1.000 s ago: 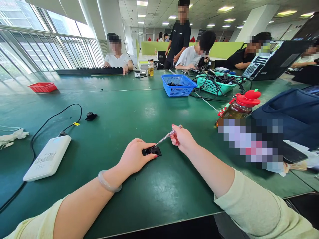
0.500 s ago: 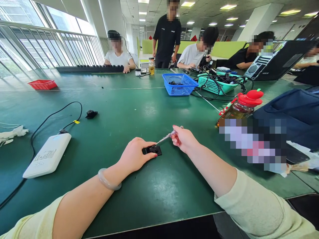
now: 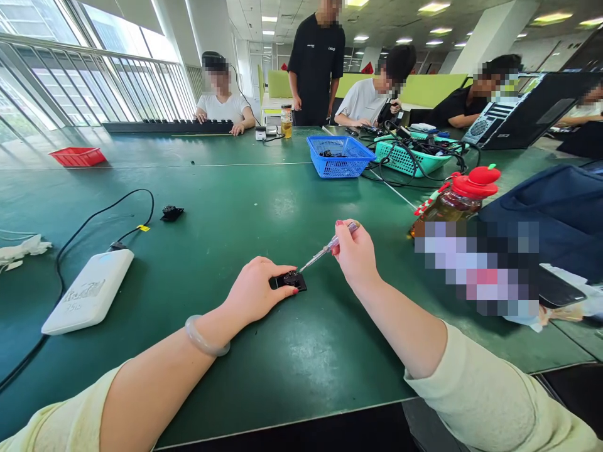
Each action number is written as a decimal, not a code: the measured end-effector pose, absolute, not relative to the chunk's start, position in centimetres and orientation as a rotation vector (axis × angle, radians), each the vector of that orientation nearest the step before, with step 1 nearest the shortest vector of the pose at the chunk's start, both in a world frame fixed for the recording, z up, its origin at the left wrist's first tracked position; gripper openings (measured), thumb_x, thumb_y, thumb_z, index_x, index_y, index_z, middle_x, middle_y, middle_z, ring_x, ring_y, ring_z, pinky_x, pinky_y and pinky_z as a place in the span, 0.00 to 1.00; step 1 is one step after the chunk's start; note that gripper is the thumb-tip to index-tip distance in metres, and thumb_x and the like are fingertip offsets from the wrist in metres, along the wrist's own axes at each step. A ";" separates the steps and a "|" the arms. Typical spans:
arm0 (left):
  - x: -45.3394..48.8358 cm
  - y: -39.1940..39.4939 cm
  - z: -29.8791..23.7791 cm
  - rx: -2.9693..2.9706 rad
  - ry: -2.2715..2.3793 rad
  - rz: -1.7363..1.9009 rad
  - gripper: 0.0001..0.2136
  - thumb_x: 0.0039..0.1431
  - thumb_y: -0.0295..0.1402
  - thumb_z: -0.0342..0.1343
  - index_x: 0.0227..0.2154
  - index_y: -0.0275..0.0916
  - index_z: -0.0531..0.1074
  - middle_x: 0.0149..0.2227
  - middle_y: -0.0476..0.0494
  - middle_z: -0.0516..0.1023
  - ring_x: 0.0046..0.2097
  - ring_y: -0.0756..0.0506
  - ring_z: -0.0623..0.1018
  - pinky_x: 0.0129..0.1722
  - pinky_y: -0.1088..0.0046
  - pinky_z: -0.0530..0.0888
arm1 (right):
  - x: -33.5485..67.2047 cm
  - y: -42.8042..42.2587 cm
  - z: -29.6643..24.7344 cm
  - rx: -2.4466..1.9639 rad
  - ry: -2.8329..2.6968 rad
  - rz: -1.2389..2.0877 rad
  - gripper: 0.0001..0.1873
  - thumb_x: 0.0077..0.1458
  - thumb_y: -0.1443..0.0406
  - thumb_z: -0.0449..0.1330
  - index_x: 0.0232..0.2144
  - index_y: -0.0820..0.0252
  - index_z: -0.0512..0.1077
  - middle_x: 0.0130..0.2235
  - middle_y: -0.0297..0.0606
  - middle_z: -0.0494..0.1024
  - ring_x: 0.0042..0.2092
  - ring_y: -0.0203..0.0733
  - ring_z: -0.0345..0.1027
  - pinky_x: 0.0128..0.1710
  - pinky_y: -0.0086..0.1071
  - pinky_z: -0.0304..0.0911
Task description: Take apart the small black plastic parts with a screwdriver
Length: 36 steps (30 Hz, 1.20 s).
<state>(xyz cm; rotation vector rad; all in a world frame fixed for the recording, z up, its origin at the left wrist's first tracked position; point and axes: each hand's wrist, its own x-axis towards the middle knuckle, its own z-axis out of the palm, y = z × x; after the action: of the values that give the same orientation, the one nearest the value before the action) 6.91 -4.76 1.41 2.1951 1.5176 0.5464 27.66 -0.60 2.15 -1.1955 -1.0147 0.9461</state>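
Steady thumb, light tip

My left hand (image 3: 257,287) has the small black part (image 3: 296,281) pinched between thumb and forefinger, the two set only as far apart as the part is wide. It lies on the green table (image 3: 301,358) in front of me, between my hands, its right end poking out past my fingertips. My right hand (image 3: 357,256) is closed around the clear handle of a screwdriver (image 3: 324,252), fingers wrapped near the top. The shaft slants down and to the left, and its tip is at the far right edge of the part; whether metal meets metal there I cannot tell.

To do this well, I judge that the left pinch matters most: firm enough to stop the part skating on the smooth table, with thumb and forefinger out of the blade's path in case it slips. The slant looks shallow to me, so a steeper handle would likely seat the tip better if there is a screw head, which is too small to make out. Small, gentle wrist turns should suit it better than hard pushing.
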 end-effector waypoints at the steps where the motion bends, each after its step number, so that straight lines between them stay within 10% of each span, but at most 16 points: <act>1: 6.9 -4.8 1.4 2.196 1.518 0.547 0.18 0.57 0.40 0.66 0.51 0.50 0.81 0.42 0.44 0.83 0.50 0.38 0.76 0.53 0.57 0.74 | 27.6 -0.8 2.1 -1.193 -1.061 0.918 0.14 0.61 0.57 0.61 0.26 0.54 0.64 0.18 0.24 0.65 0.22 0.33 0.61 0.23 0.26 0.57; 17: 7.0 -4.8 1.5 2.177 1.533 0.532 0.18 0.57 0.40 0.66 0.51 0.48 0.81 0.42 0.43 0.83 0.51 0.38 0.75 0.53 0.57 0.73 | 26.5 -3.0 3.1 -1.078 -1.253 0.777 0.22 0.59 0.50 0.61 0.21 0.55 0.62 0.18 0.26 0.62 0.22 0.32 0.56 0.25 0.29 0.57; 36: 7.2 -4.7 1.7 2.207 1.484 0.526 0.17 0.57 0.39 0.65 0.50 0.52 0.81 0.41 0.47 0.84 0.50 0.38 0.75 0.51 0.58 0.73 | 25.6 -1.4 2.2 -1.211 -0.685 1.346 0.17 0.62 0.64 0.55 0.20 0.58 0.63 0.12 0.26 0.61 0.13 0.27 0.47 0.13 0.23 0.42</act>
<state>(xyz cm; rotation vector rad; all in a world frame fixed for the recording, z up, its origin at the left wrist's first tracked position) 7.19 -4.68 1.67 2.2067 1.4840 0.5259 25.63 -1.39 2.23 -1.2113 -0.6846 1.3463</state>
